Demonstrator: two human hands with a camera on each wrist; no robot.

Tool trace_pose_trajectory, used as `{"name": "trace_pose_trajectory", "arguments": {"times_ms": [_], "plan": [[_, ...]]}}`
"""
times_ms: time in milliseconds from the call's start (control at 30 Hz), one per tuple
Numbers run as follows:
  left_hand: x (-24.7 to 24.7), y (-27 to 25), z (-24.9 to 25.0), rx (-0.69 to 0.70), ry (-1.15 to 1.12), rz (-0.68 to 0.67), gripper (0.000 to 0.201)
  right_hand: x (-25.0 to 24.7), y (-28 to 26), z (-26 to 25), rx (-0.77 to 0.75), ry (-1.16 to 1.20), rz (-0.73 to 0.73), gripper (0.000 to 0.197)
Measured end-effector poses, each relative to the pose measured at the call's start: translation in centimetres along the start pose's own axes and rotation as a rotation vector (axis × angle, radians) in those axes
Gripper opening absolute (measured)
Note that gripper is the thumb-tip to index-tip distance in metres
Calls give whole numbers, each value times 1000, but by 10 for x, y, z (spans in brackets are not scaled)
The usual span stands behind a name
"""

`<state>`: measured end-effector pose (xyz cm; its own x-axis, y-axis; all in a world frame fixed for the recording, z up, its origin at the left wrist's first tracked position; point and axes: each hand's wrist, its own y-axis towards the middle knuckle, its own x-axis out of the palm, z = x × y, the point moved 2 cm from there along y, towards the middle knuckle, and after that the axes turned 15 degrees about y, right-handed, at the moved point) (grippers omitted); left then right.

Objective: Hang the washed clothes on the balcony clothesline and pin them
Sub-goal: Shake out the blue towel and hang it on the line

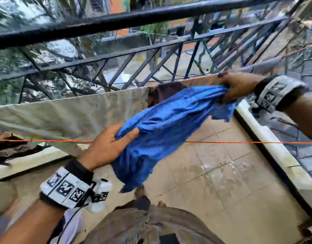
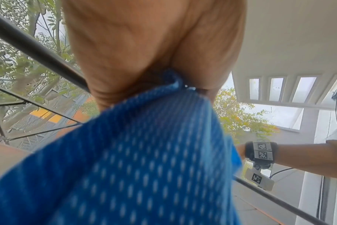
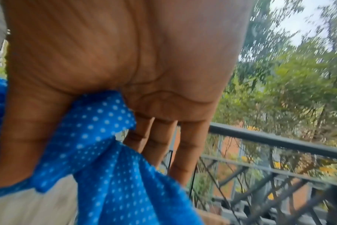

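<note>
1. Nearest, at 7 o'clock in the head view, the left hand grips one bunched end of a blue mesh garment; the thumb lies over the cloth and the fingers curl under it, and the left wrist view shows fabric pinched into the closed palm.
2. The garment stretches in the air from that hand toward 2 o'clock, still crumpled, not spread flat, with a loose tail hanging toward the tiled balcony floor.
3. An orange clothesline runs from 9 o'clock to 3 o'clock below the garment. Whether the cloth touches it I cannot tell; it is not draped over it.
4. At 2 o'clock the right hand clamps the other end; the right wrist view shows the thumb and index finger pinching the fabric while the other three fingers lie nearly straight.
5. Behind the garment a pale cloth already hangs from a farther line, with a dark piece beside it. That looks like work done.
6. Farthest off stands the black balcony railing, with trees beyond.
7. My judgement: the task is partway through. This garment still needs opening out, laying over a line and pinning. No clothespins are visible.
</note>
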<state>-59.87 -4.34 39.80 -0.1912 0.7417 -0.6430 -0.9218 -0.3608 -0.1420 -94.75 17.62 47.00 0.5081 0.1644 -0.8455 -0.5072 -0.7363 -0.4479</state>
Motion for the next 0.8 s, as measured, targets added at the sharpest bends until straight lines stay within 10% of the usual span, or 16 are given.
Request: {"name": "trace_pose_trajectory", "arguments": {"times_ms": [267, 567, 800], "plan": [[6, 32, -51, -98, -28, -14, 52, 72, 79, 5, 48, 77, -44, 21], [-10, 42, -90, -447, -551, 146, 27, 100, 122, -41, 177, 373, 330, 39], [-10, 40, -143, -549, -500, 249, 21, 152, 90, -44, 307, 263, 139, 33]]}}
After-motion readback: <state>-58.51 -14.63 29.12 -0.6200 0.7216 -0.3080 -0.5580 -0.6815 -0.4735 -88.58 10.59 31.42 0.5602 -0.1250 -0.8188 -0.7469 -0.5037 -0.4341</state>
